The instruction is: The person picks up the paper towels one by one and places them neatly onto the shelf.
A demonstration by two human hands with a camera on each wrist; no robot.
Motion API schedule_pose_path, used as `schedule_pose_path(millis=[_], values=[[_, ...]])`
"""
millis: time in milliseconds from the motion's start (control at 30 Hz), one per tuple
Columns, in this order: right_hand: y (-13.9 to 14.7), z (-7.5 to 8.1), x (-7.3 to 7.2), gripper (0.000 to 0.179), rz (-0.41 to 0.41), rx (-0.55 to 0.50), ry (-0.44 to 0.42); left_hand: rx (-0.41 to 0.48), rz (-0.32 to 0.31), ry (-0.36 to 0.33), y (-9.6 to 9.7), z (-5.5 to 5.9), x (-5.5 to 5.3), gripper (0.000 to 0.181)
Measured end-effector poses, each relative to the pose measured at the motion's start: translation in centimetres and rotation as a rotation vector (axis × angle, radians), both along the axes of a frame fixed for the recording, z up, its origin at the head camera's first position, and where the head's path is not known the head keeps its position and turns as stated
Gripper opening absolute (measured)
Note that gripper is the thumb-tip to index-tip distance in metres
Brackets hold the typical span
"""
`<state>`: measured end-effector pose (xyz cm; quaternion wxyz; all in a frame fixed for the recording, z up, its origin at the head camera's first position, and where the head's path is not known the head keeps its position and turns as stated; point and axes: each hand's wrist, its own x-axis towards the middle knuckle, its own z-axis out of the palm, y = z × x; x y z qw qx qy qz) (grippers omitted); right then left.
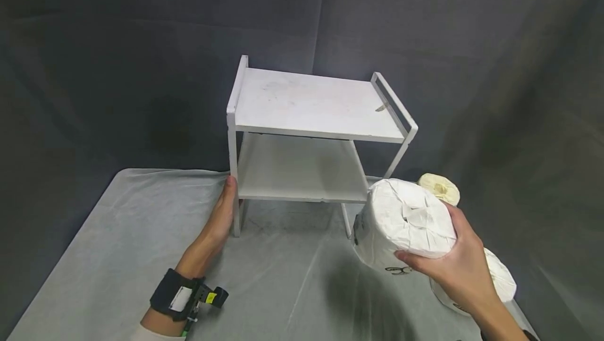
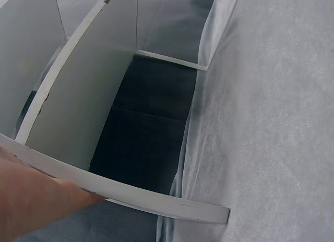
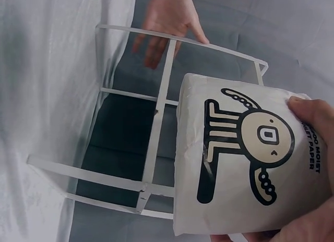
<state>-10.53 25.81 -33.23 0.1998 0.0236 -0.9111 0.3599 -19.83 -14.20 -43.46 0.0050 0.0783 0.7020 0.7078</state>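
A wrapped roll [image 1: 401,225] gripped in the right hand [image 1: 464,262], by the lower right of the shelf [image 1: 316,105].
From here I see it on the shelf side of those fingers, core axis leaning, one end upward; the right hand is nearer it. The left hand [image 1: 219,220] lies against the shelf's left side, fingers spread. I can't tell whether roll and shelf touch; a second white roll [image 1: 499,275] and a yellowish roll [image 1: 439,186] are partly hidden.
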Motion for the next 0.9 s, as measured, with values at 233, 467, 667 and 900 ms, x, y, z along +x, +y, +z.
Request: schedule_pose_path(millis=[233,467,667,900], values=[[-0.8,0.6,-0.2,0.108,0.011,-0.015,-0.002,0.003,0.006,0.027,-0.1,0.0,0.0,0.076],[-1.5,1.1,-0.5,0.109,0.032,-0.009,0.016,0.003,0.009,0.020,-0.1,0.0,0.1,0.075],[-2.1,1.4,-0.8,0.110,0.027,0.002,0.024,-0.005,0.007,0.013,-0.1,0.0,0.2,0.076],[-2.9,1.6,-1.4,0.108,0.072,-0.022,0.061,0.018,0.013,0.034,-0.2,0.1,0.1,0.075]])
